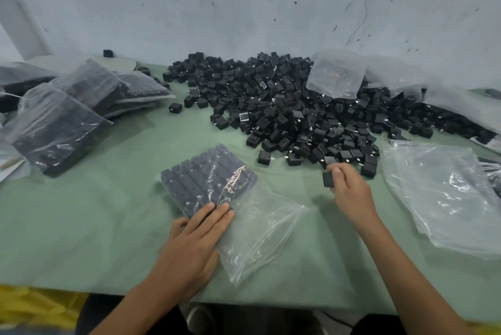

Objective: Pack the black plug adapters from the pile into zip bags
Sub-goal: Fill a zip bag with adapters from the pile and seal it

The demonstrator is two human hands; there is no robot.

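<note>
A large pile of black plug adapters (292, 106) covers the far middle and right of the green table (108, 199). In front of me lies a clear zip bag (260, 229) with rows of adapters (206, 177) packed in its far end. My left hand (193, 239) rests flat on the bag's near part, fingers straight, tips touching the packed rows. My right hand (349, 193) is at the pile's near edge and pinches one black adapter (328, 179) between thumb and fingers.
Several filled bags (62, 123) are stacked at the left. Empty clear bags (444, 193) lie at the right, and another clear bag (336, 74) sits on the pile's far side. A wall stands right behind the table. Something yellow (35, 307) shows below the table's near left edge.
</note>
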